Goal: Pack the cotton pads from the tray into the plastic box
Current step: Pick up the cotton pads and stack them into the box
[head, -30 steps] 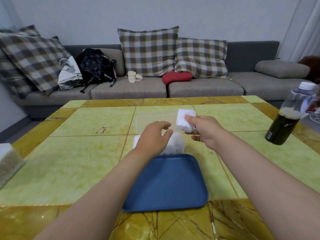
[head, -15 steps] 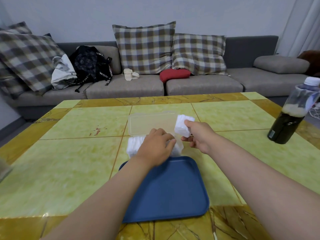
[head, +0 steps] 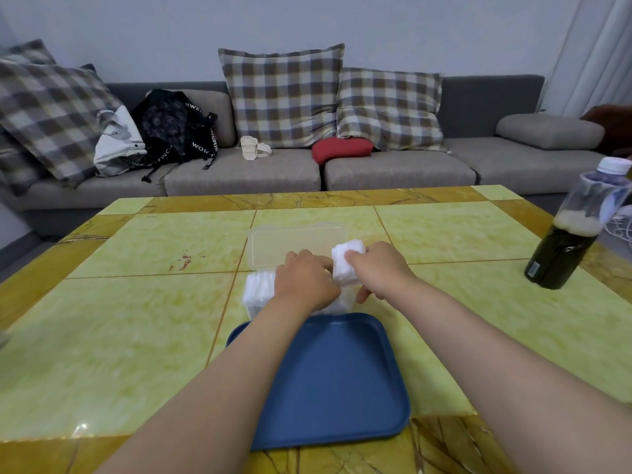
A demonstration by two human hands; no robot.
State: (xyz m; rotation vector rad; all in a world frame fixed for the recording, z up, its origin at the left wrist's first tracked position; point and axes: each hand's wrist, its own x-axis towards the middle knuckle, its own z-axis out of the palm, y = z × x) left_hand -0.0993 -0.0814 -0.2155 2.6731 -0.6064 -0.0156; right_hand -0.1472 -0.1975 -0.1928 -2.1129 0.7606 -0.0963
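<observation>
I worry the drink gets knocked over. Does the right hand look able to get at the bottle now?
Probably, as to the path: only bare table lies between the right hand and the bottle. But that hand grips a stack of cotton pads, so it isn't free.

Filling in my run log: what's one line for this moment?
right hand: grips cotton pad stack at plastic box | left hand: rests on boxed pads | blue tray: near side of box

Head-worn view, forward and down, close above the tray point(head: 328, 388).
</observation>
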